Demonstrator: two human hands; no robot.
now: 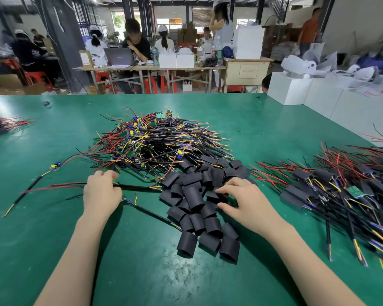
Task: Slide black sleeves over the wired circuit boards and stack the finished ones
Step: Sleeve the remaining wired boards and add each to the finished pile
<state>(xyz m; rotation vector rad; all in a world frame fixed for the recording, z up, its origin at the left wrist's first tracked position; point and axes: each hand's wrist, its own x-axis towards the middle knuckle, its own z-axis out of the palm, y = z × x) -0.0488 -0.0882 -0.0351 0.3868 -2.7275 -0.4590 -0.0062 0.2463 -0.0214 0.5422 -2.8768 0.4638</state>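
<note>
A tangled heap of wired circuit boards (155,140) lies mid-table on the green mat. In front of it spreads a pile of short black sleeves (199,204). My left hand (102,193) grips a wired board by its black cable (137,187), with red and black leads trailing left; the board itself is hidden under my fingers. My right hand (237,202) reaches into the sleeve pile, thumb and fingers pinching at one black sleeve (221,196). A stack of finished sleeved boards (341,191) lies at the right.
One loose wired board (55,166) lies left of the heap. A small bundle of wires (2,125) sits at the far left edge. White boxes (318,93) line the table's back right. People work at benches beyond the table.
</note>
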